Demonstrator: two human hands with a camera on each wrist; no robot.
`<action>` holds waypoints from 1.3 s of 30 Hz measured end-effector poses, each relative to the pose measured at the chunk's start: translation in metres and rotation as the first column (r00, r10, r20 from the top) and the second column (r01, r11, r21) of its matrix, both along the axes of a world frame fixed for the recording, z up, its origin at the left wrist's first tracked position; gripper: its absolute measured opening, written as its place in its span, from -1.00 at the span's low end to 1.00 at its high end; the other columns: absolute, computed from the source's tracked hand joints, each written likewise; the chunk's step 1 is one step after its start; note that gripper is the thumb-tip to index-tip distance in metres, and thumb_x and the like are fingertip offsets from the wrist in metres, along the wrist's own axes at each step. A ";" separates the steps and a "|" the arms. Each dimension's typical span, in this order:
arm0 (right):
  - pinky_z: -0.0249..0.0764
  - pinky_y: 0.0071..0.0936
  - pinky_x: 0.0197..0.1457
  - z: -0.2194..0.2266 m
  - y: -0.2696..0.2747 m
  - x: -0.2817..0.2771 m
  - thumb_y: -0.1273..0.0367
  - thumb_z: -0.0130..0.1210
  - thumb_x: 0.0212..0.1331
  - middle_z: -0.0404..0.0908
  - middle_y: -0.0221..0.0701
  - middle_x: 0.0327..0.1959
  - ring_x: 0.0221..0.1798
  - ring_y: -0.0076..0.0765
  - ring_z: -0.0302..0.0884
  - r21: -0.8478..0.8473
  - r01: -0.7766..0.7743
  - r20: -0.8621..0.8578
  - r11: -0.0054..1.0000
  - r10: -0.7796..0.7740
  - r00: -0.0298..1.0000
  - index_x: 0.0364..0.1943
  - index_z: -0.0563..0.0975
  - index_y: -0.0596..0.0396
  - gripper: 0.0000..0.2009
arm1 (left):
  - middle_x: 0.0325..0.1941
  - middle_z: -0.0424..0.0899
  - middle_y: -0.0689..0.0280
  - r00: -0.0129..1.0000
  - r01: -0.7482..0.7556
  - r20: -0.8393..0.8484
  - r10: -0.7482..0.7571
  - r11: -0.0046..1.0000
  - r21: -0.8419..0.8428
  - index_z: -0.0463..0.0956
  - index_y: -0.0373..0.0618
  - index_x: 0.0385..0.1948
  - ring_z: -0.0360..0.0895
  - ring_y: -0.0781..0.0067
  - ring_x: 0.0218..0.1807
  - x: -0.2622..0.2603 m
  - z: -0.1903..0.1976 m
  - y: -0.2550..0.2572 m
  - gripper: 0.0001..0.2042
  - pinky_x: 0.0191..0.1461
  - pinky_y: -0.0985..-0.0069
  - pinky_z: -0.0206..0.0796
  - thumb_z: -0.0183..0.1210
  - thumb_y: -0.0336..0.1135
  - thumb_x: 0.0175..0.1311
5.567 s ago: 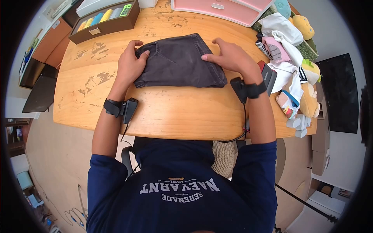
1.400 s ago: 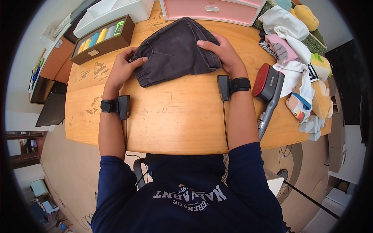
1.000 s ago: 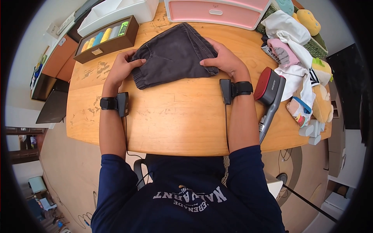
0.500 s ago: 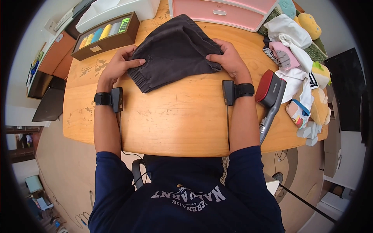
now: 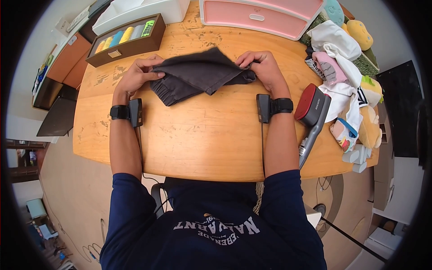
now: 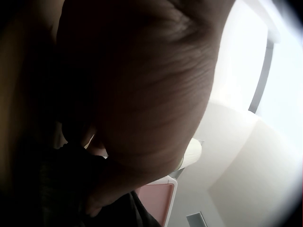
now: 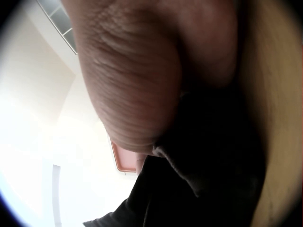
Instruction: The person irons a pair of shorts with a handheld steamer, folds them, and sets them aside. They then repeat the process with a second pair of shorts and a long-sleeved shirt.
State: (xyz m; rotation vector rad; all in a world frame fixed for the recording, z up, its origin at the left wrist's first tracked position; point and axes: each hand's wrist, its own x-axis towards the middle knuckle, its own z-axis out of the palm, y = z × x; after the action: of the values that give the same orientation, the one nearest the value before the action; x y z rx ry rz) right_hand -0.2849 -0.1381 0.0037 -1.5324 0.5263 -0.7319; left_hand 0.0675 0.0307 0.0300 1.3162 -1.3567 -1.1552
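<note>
A pair of dark grey pants (image 5: 195,72), loosely folded, lies across the wooden table in the head view, a peak of cloth standing up at the back. One layer flops forward over the gathered elastic edge at the left. My left hand (image 5: 139,74) grips the left end between thumb and fingers. On the right end, my right hand (image 5: 265,69) pinches a raised edge, its fingers bent over the cloth. The right wrist view shows dark cloth (image 7: 208,156) hanging beneath the right hand. In the left wrist view the thumb lies against the pants (image 6: 61,189), mostly in shadow.
Right of my right forearm lies a grey and red handheld steamer (image 5: 313,108). Beyond it are heaped clothes (image 5: 335,67) and plush toys (image 5: 371,123). At the back stand a brown box of rolled cloths (image 5: 130,47), a white bin (image 5: 173,11) and a pink drawer unit (image 5: 279,22).
The pants were folded flat, then lifted and spread between both hands. Now the far layer has dropped forward over the front, and my right hand has shifted its grip to the upper edge.
</note>
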 end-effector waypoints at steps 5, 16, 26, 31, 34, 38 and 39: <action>0.55 -0.45 0.07 0.000 0.000 0.002 0.80 -0.05 -0.07 0.75 -0.23 -0.27 -0.14 -0.31 0.67 -0.037 -0.002 -0.032 0.999 0.001 0.999 -0.56 0.66 0.26 -0.73 | -0.12 0.54 0.43 0.998 0.045 -0.050 -0.043 0.998 0.035 0.75 -0.18 -0.07 0.45 0.64 -0.07 0.006 0.000 0.001 -0.63 0.01 0.69 0.27 0.20 -0.76 0.12; 0.53 -0.45 0.07 0.007 0.001 0.006 0.71 -0.12 -0.05 0.78 -0.24 -0.29 -0.14 -0.33 0.67 -0.096 -0.016 -0.095 0.995 0.007 0.995 -0.58 0.67 0.27 -0.72 | -0.06 0.57 0.39 1.000 0.025 -0.012 -0.024 0.998 0.056 0.77 -0.20 -0.17 0.48 0.55 0.02 0.003 0.004 0.001 -0.67 0.15 0.65 0.27 0.17 -0.73 0.06; 0.44 -0.57 -0.18 0.025 0.024 0.017 0.40 0.49 -0.04 0.64 -0.47 -0.43 -0.29 -0.57 0.52 -0.195 -0.032 -0.371 0.980 -0.043 0.928 -0.64 0.57 0.10 -0.75 | 0.00 0.59 0.32 1.000 0.028 0.011 -0.029 0.998 0.047 0.75 -0.25 -0.16 0.50 0.48 0.07 0.002 0.004 0.002 -0.70 0.20 0.63 0.27 0.19 -0.65 0.05; 0.43 -0.57 -0.19 0.021 0.022 0.014 0.47 0.56 -0.19 0.62 -0.54 -0.40 -0.30 -0.58 0.51 -0.165 -0.055 -0.331 0.985 -0.002 0.944 -0.57 0.57 0.07 -0.73 | -0.01 0.61 0.35 0.999 0.019 0.040 -0.022 0.997 0.078 0.75 -0.22 -0.15 0.52 0.52 -0.04 0.004 0.014 0.007 -0.78 0.04 0.64 0.29 0.24 -0.44 0.20; 0.43 -0.57 -0.16 0.019 0.020 0.014 0.46 0.56 -0.20 0.62 -0.55 -0.39 -0.28 -0.57 0.52 -0.181 -0.065 -0.347 0.981 -0.002 0.938 -0.53 0.58 0.07 -0.73 | -0.05 0.63 0.38 0.992 -0.082 0.111 0.067 0.987 0.140 0.75 -0.20 -0.23 0.51 0.55 -0.11 -0.001 0.015 0.003 -0.83 -0.05 0.62 0.29 0.29 -0.33 0.26; 0.44 -0.56 -0.12 0.019 0.021 0.013 0.46 0.55 -0.19 0.62 -0.56 -0.37 -0.24 -0.57 0.52 -0.178 -0.070 -0.346 0.982 0.004 0.938 -0.49 0.60 0.06 -0.74 | -0.12 0.62 0.40 0.956 -0.103 0.280 0.082 0.993 0.059 0.64 -0.16 -0.50 0.50 0.57 -0.13 -0.019 0.008 -0.004 -0.83 -0.05 0.60 0.29 0.43 -0.33 0.17; 0.44 -0.55 -0.11 0.019 0.021 0.013 0.46 0.55 -0.18 0.62 -0.56 -0.36 -0.24 -0.57 0.52 -0.168 -0.068 -0.348 0.983 0.005 0.937 -0.48 0.60 0.06 -0.74 | -0.12 0.62 0.40 0.957 -0.103 0.279 0.081 0.993 0.063 0.64 -0.16 -0.50 0.50 0.57 -0.13 -0.023 0.008 -0.003 -0.83 -0.05 0.60 0.29 0.43 -0.33 0.17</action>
State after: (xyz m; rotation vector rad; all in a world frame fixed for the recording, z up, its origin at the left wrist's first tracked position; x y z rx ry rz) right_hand -0.2716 -0.1171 0.0228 -1.8493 0.7069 -0.4889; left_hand 0.0449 0.0274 0.0383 1.6269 -1.4423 -0.9948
